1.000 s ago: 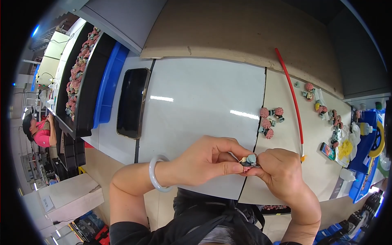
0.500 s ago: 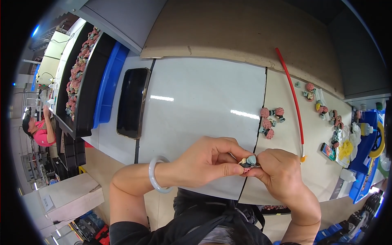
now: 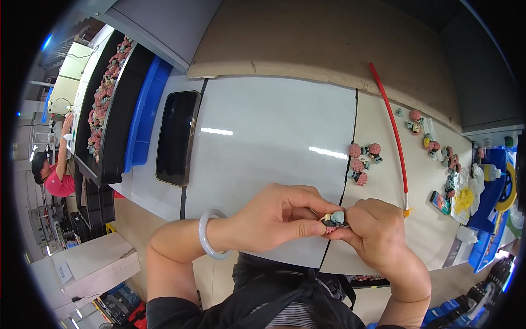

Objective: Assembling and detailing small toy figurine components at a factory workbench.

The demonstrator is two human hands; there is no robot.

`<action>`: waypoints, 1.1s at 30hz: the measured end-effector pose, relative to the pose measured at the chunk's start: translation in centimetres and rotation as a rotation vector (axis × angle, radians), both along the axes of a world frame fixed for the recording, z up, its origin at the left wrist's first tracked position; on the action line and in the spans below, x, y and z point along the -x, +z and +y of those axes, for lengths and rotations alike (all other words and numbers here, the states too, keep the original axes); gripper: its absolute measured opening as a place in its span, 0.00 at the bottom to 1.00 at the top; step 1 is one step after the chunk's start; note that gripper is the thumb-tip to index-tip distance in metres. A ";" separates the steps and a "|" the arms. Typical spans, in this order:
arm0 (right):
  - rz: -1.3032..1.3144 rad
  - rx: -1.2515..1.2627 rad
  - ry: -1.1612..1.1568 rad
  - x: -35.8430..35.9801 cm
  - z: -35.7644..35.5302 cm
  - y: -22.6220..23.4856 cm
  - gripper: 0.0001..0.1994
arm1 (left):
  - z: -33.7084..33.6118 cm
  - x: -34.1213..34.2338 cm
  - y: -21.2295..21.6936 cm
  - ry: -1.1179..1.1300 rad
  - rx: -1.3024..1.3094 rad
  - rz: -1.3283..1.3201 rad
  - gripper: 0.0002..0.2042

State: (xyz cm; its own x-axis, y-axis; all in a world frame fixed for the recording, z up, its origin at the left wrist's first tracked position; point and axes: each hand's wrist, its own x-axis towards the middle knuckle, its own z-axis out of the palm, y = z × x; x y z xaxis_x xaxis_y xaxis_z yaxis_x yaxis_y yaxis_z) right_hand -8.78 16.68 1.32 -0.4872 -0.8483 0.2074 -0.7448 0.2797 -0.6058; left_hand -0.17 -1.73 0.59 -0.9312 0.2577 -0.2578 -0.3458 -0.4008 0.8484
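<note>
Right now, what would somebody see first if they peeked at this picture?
Two hands meeting low in the middle: the left hand and right hand pinch a tiny figure together over the white table. Next, the long red rod slanting on the right, with little pink figures beside it.

Dark phone (image 3: 177,137), red rod (image 3: 390,126), perhaps figurines (image 3: 363,163).

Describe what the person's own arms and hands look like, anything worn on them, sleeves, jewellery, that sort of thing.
Both forearms are bare, no gloves. The left hand has a smooth, pale, translucent bangle round its wrist. The right hand and its wrist carry nothing that shows: no watch, no bracelet. No rings can be made out on either hand. Dark sleeves begin near the lower edge, on the upper arms.
</note>
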 end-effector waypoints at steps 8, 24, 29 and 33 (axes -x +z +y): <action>0.023 0.049 0.006 0.0 0.0 0.0 0.18 | 0.0 0.0 0.1 -0.022 -0.083 -0.014 0.16; 0.025 0.030 -0.002 -0.1 0.0 -0.1 0.17 | 0.0 0.0 0.0 -0.025 -0.059 0.001 0.16; 0.034 0.035 0.012 0.1 0.0 0.1 0.18 | -0.1 0.0 0.1 -0.035 -0.076 0.005 0.17; 0.042 0.063 -0.026 -0.1 0.1 -0.3 0.22 | 0.0 0.0 0.2 -0.037 -0.094 -0.026 0.16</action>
State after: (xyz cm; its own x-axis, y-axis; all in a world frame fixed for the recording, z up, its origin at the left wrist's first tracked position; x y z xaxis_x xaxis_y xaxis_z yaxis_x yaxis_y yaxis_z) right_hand -8.71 16.79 1.03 -0.4985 -0.8203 0.2804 -0.7628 0.2614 -0.5914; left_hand -0.21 -1.78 0.82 -0.9138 0.3162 -0.2549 -0.3834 -0.4647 0.7982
